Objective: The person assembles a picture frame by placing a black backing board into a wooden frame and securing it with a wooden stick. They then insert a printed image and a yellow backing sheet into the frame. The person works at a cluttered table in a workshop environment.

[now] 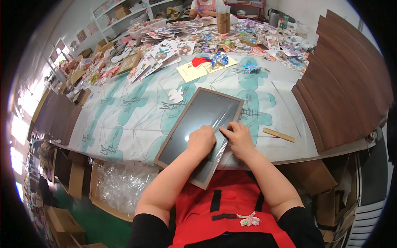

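So the brown-framed dark panel (196, 115) is sitting at a slant right in front of the wearer, mostly on the printed sheet (136, 132) covering the table; its lowest corner is poking out past the table's near edge, over the red apron (206, 223). Left hand (201, 140) is resting on the panel with fingers curled into a loose fist; right hand (240, 141) is working at the panel's right edge, thumb and forefinger nearly meeting beside the creased clear film (221, 152); honestly the fingertips are too small to read, so I can't tell if either hand is actually gripping it.

Room-wise, a wide stretch of sheet is running off to the left; the right side is tighter, with the brown panel stack (347, 84) walling it off; up top, the yellow card (191, 74) is lying just past the frame's far edge.

Counting up: one framed panel, two hands; one tan strip (279, 134) and one thin rod (285, 104) are lying to the right; one white cutout (175, 96) is sitting near the panel's upper left edge; one red tassel (200, 61) and one blue ornament (220, 60) are lying on that single yellow card.
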`<state>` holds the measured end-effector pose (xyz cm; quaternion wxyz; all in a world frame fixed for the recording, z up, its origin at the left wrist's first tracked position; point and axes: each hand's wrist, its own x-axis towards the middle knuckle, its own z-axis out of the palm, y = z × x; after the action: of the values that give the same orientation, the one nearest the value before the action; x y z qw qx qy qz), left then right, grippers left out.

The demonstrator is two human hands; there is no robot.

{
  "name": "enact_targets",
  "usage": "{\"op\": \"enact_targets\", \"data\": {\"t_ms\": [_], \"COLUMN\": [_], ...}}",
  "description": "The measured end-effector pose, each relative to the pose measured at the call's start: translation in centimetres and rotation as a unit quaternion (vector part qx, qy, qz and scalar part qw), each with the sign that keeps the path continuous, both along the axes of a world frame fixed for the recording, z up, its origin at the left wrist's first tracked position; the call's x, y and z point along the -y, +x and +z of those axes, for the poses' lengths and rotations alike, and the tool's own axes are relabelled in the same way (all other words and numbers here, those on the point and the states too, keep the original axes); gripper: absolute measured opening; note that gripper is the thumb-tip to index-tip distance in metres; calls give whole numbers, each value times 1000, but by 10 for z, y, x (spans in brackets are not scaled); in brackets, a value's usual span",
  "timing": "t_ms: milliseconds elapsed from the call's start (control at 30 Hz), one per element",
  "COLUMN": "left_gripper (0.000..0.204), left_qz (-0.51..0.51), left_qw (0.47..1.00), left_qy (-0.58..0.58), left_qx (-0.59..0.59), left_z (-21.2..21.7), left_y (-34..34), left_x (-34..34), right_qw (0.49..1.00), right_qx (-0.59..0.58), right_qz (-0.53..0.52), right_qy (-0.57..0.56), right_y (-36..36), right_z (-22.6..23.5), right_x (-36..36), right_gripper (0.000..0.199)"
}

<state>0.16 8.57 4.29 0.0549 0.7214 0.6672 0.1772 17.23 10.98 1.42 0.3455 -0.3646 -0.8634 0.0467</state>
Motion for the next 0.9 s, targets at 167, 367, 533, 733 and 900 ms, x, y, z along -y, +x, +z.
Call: {"op": "enact_targets", "data": {"t_ms": [167,367,533,733,900], "left_gripper": [14,18,19,22,40], "left_qz": [74,276,198,281,-118], "left_qw": [978,818,521,815,975], "left_qy": [176,177,270,283,97], "left_qx": [80,473,785,419,164], "left_z": [-2,22,-14,-7,30], "left_y": [-62,-187,-249,-210,-80], "left_x": [-25,-2,80,122,95], "right_qw": [998,996,994,985,979], "right_qx": [-62,-83,-83,-140,-166], "right_qz": [-17,-42,-58,-17,-1], "right_qy": [1,-12,-31,-101,-117], "right_y": [-5,-16,-17,-14,-13], "right_z": [-5,-9,-7,-3,-7], "right_x": [9,18,23,17,11], "right_gripper": [41,40,38,35,35]}}
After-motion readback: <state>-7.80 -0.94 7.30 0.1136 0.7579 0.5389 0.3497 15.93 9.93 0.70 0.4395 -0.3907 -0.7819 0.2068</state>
